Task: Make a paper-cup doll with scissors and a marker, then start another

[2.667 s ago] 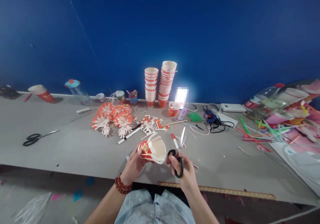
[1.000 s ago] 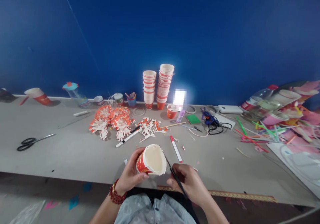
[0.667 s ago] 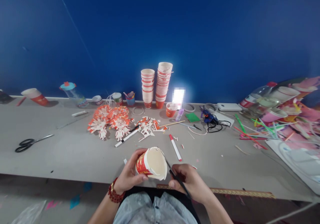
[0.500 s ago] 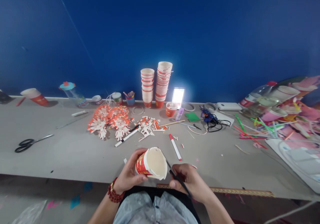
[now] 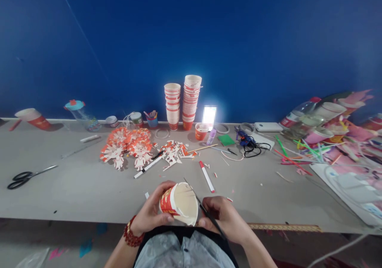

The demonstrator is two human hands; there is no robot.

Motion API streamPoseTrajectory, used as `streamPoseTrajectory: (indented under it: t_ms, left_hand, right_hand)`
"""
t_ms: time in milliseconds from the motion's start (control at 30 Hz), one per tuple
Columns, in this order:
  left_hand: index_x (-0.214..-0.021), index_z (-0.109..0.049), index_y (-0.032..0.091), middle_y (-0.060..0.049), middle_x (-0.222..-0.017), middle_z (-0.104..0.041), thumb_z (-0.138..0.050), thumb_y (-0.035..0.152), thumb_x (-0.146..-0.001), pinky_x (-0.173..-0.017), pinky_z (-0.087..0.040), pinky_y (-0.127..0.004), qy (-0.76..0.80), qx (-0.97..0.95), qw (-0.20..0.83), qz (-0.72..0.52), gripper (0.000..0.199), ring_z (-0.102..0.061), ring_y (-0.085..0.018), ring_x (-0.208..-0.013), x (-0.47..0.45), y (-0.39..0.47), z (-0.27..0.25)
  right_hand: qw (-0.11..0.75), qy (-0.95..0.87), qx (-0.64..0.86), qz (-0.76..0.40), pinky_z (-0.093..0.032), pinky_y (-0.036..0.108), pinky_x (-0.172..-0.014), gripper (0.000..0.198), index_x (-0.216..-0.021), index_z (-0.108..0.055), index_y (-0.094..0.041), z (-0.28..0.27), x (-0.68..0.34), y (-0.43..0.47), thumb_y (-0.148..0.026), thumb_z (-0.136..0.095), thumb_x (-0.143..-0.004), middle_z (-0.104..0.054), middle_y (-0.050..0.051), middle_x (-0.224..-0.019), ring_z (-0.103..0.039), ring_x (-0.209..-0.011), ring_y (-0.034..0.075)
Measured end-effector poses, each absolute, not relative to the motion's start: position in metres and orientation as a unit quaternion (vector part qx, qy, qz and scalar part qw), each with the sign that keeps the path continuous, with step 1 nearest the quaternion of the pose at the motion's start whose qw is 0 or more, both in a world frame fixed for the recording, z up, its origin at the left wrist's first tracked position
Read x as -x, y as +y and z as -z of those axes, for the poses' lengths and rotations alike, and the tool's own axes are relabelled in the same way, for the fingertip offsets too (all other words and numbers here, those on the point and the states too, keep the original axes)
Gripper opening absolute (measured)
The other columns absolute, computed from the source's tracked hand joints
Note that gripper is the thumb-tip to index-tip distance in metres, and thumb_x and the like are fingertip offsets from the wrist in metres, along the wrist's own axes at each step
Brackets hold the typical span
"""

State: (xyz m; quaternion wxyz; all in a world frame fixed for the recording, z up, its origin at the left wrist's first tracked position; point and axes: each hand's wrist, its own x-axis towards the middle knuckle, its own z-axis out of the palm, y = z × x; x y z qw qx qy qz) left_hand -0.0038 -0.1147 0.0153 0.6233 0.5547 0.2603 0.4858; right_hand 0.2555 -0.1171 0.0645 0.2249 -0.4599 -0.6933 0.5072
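Note:
My left hand grips a red-and-white paper cup, tilted so its open mouth faces me. My right hand holds black-handled scissors; their thin blades run along the cup's right rim, touching it. Both hands hover just above the near edge of the grey table, over my lap. A red bead bracelet sits on my left wrist.
Two stacks of paper cups stand at the back wall. Cut orange paper shapes and scraps lie mid-table, with a red-capped marker. Spare scissors lie far left. Straws, bottles and pink craft clutter fill the right. A ruler lies along the front edge.
The scissors swung from upright beside the cup to blades against its rim. Cup and both hands drew slightly nearer to me and lower; the view shifted a little right.

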Motion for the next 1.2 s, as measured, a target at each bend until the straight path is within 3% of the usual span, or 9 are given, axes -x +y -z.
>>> streamPoseTrajectory:
  t_ms: [467,833,1200]
  left_hand:
    - [-0.132,-0.053,0.024,-0.012,-0.128,-0.057,-0.081,0.037,-0.068,-0.093,-0.048,-0.036,0.271,-0.523,0.638,-0.496,0.072,-0.057,-0.03,-0.111,0.0,-0.121,-0.014]
    - [-0.134,-0.053,0.023,-0.012,-0.127,-0.058,-0.078,0.044,-0.07,-0.095,-0.047,-0.036,0.272,-0.527,0.645,-0.482,0.072,-0.057,-0.031,-0.112,0.004,-0.121,-0.02]
    - [-0.133,-0.055,0.02,-0.015,-0.128,-0.061,-0.078,0.043,-0.07,-0.092,-0.051,-0.038,0.298,-0.499,0.647,-0.493,0.071,-0.06,-0.033,-0.111,0.005,-0.121,-0.021]
  right_hand:
    - [0.204,-0.719,0.527,-0.405,-0.019,0.024,-0.047,0.052,-0.056,-0.041,-0.02,-0.077,-0.252,-0.119,-0.059,-0.073,-0.067,-0.032,-0.006,-0.055,-0.027,-0.054,0.011]
    - [0.229,-0.667,0.466,-0.534,-0.019,0.022,-0.046,0.057,-0.06,-0.041,-0.019,-0.061,-0.258,-0.118,-0.069,-0.067,-0.069,-0.031,-0.006,-0.055,-0.029,-0.053,0.01]
    - [0.26,-0.604,0.429,-0.619,-0.025,0.023,-0.046,0.062,-0.06,-0.044,-0.019,-0.054,-0.251,-0.119,-0.079,-0.058,-0.07,-0.044,-0.003,-0.05,-0.042,-0.047,0.012]
